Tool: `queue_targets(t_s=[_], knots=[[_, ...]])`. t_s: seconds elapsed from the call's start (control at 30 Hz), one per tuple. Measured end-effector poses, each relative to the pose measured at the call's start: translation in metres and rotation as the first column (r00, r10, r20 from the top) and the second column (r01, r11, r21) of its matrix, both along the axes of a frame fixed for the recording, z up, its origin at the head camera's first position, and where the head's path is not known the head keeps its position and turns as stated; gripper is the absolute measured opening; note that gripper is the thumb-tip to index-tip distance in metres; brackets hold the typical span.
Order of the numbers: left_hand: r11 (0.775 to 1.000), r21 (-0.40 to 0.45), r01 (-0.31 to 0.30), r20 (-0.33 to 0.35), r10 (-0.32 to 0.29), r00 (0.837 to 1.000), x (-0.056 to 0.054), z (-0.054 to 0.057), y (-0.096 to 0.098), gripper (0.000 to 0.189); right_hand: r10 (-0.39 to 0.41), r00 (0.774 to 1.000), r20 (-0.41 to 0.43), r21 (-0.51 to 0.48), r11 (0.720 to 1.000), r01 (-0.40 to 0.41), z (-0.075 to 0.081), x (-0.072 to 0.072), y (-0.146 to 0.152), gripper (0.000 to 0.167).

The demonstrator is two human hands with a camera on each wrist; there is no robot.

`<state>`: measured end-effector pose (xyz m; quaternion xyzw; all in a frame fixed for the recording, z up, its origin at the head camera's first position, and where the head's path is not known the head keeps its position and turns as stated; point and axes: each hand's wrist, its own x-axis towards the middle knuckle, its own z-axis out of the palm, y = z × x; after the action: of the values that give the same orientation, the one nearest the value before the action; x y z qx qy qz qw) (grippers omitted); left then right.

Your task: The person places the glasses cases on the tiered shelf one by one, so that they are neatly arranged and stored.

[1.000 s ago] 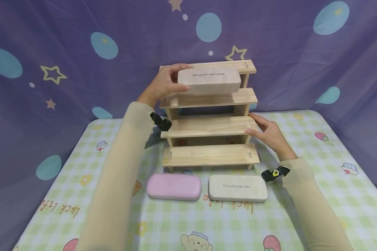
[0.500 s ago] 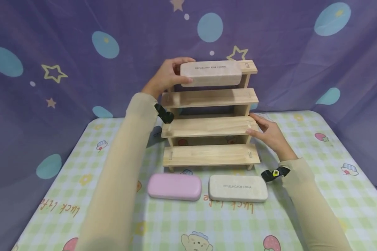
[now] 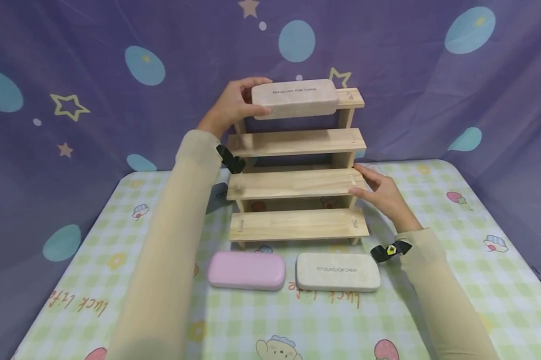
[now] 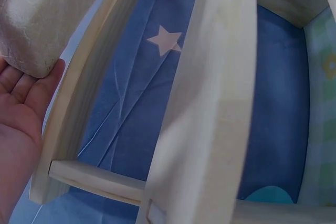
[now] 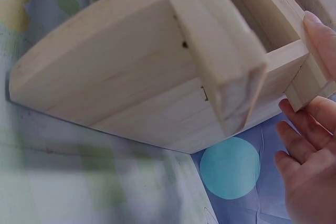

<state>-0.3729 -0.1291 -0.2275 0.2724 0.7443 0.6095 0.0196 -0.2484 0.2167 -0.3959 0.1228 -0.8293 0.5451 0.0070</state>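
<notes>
At the top tier of a stepped wooden display rack (image 3: 293, 185), my left hand (image 3: 229, 106) grips the left end of a pale glasses case (image 3: 297, 102) printed "REFUELING FOR CHINA". Its thumb lies along the front, its fingers behind. In the left wrist view the case (image 4: 42, 19) shows beside the top board (image 4: 92, 72), over which it overlaps in the head view. Lower down, my right hand (image 3: 384, 197) pinches the right end of the second board from the bottom; the right wrist view has thumb and fingers (image 5: 310, 135) on either side of that board end.
A pink glasses case (image 3: 247, 270) and a second cream case (image 3: 338, 272) lie side by side in front of the rack, on a green checked tablecloth (image 3: 437, 210). A purple patterned curtain (image 3: 198, 45) hangs right behind the rack.
My left hand has raised the glasses case from in front of the upper tiers up and back to the top board. My right hand keeps its hold on the rack.
</notes>
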Motion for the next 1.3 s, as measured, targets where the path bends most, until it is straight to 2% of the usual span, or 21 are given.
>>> queue_targets(t_s=[0.37, 0.63, 0.77, 0.9, 1.03, 1.1, 1.3], knots=[[1.000, -0.024, 0.009, -0.006, -0.009, 1.000, -0.008, 0.008, 0.008, 0.053, -0.010, 1.000, -0.011, -0.027, 1.000, 0.010, 0.000, -0.001, -0.001, 0.067], [0.992, -0.110, -0.064, 0.004, 0.065, 0.998, -0.009, 0.009, 0.003, 0.054, 0.003, 1.000, -0.007, -0.043, 0.999, -0.004, 0.029, 0.022, -0.014, 0.065], [0.975, -0.211, -0.066, 0.024, 0.072, 0.997, -0.008, 0.013, 0.002, 0.056, 0.012, 1.000, -0.014, -0.055, 0.998, -0.012, 0.028, 0.020, -0.013, 0.065], [0.946, -0.319, -0.053, 0.040, 0.069, 0.997, -0.009, 0.018, 0.002, 0.061, 0.009, 1.000, -0.012, -0.073, 0.997, -0.010, 0.017, 0.012, -0.008, 0.066], [0.929, -0.367, -0.047, 0.055, 0.072, 0.996, -0.009, 0.020, 0.003, 0.070, 0.000, 1.000, -0.013, -0.065, 0.998, -0.001, 0.007, 0.005, -0.003, 0.066], [0.930, -0.364, -0.056, 0.057, 0.082, 0.995, -0.009, 0.020, 0.004, 0.073, 0.000, 1.000, -0.021, -0.061, 0.998, -0.001, 0.005, 0.005, -0.002, 0.066], [0.955, -0.282, -0.092, 0.056, 0.112, 0.992, -0.010, 0.016, 0.003, 0.072, -0.002, 1.000, -0.031, -0.057, 0.998, 0.001, 0.002, 0.006, 0.001, 0.065]])
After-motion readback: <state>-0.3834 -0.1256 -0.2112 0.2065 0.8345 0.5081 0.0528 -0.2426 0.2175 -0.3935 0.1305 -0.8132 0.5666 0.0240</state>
